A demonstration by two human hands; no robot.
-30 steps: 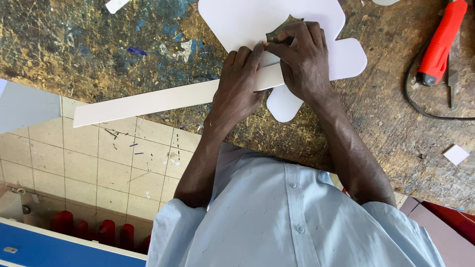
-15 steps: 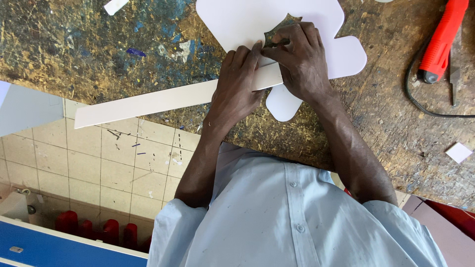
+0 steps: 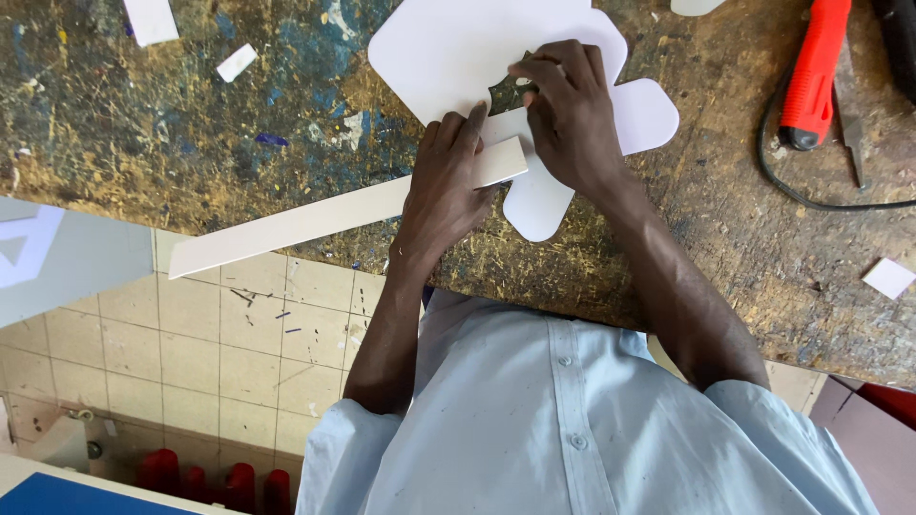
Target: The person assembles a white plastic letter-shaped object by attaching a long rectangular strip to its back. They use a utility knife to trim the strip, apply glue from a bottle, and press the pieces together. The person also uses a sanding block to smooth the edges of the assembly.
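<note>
So the person has a white rounded cutout sheet (image 3: 448,57) lying flat on the paint-spattered workbench (image 3: 191,124), and everything here hangs off that sheet. The left hand (image 3: 448,181) is pressed flat, fingers spread, on a long white strip (image 3: 324,215) whose one end lies on the sheet's near edge while the rest runs out past the bench edge over the tiled floor (image 3: 219,343). The right hand (image 3: 572,114) sits on top of the sheet, fingers pinched tight around a small dark piece (image 3: 506,93); can't tell if it's a blade or just a template.

For doing this well, the strip probably works as a straightedge, so firm downward weight near the sheet matters, since the overhanging end would likely lever it loose. Keeping the left fingertips back from the strip's working edge seems wise.

A red corded tool (image 3: 811,72) lies beyond the sheet's right lobe, well apart.
</note>
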